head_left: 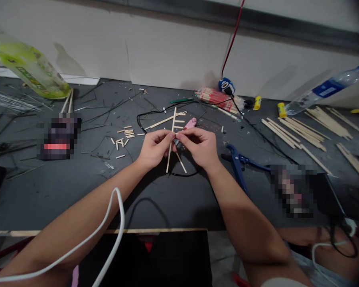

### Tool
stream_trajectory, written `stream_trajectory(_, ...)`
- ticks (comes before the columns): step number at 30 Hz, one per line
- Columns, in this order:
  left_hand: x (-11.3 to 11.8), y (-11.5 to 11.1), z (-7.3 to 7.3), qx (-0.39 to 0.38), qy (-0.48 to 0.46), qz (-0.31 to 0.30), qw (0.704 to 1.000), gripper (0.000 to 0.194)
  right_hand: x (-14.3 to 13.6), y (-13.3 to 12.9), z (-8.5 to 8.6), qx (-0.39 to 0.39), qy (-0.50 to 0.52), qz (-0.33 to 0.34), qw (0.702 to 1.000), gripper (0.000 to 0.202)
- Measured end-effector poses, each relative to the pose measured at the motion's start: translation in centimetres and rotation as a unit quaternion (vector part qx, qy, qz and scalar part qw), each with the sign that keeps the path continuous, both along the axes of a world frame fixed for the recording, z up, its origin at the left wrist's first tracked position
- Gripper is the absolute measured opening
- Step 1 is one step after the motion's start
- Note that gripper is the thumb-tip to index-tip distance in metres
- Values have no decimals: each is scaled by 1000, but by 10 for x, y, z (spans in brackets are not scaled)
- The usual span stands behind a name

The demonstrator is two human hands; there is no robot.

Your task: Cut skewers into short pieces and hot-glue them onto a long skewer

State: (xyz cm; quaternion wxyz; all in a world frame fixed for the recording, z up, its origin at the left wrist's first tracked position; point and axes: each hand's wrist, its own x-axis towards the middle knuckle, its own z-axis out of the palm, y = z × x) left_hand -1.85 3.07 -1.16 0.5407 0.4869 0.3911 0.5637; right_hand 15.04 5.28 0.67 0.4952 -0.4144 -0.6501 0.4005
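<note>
L hand [154, 148] & R hand [200, 146] meet mid-worktop, fingertips almost touching, each closed to a thumb-and-finger pinch on the stick frame [174, 116], which sits b/w them. It's one long stick w/ short rungs off its R side. L pinch is on the long stick; exact bit under the R fingertips is hidden, can't tell. A thin stick [182, 164] slants out below the fingers; can't tell if joined. Prob. a fingertip grip b/c the parts are thin & a full fist would cover the joint.

Short cut pieces [128, 132] lie just L of the hands, prob. for quick reach; blue cutter [237, 161] is near the R forearm, likely for the same reason. Loose sticks [281, 133] are further R, fairly lined up, maybe to keep lengths sorted.

Worktop [179, 207] is dark grey, littered w/ scraps & dark strands, esp. L. Pale wall [173, 56] behind; green-labelled bottle [32, 69] far L, clear bottle [324, 91] far R, both on the worktop near the wall.
</note>
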Motion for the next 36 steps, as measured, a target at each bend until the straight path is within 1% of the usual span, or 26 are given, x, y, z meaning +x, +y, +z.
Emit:
stream_trajectory(6, 0, -1, 1, 2, -3, -2, 1000, 40, -1, -4, 0, 39, -33, -11, 999, 12)
stream_trajectory(9, 0, -1, 1, 1, -8, -1, 1000, 40, 2, -2, 1, 30, -11, -2, 999, 11)
stream_trajectory(11, 0, -1, 1, -4, -5, -3, 1000, 40, 9, 3, 2, 18, 3, -8, 1000, 10)
stream_trajectory(14, 0, 0, 0, -6, -1, -8, 1000, 39, 23, 16, 4, -10, 42, -61, 997, 13)
stream_trajectory(18, 1, 0, -4, -5, 9, -21, 1000, 39, 35, 33, 0, -39, 137, -120, 983, 20)
stream_trajectory(20, 2, -1, -5, -11, 20, -27, 999, 39, 36, 36, -3, -51, 173, -126, 975, 23)
stream_trajectory(22, 3, -1, -6, -14, 31, -36, 999, 40, 35, 37, -5, -58, 200, -119, 971, 26)
stream_trajectory(27, 6, -3, -5, -5, 48, -56, 997, 44, 30, 34, -4, -58, 217, -101, 969, 24)
stream_trajectory(29, 7, -4, -5, -2, 48, -48, 998, 41, 30, 34, -3, -62, 224, -107, 967, 24)
stream_trajectory(32, 8, -6, -4, 26, 56, -12, 998, 35, 30, 36, -3, -58, 247, -137, 958, 27)
stream_trajectory(34, 9, -7, -4, 53, 81, 18, 995, 30, 30, 37, -3, -59, 259, -151, 952, 31)
stream_trajectory(36, 9, -8, -5, 73, 109, 33, 991, 28, 30, 37, -4, -73, 264, -145, 951, 34)
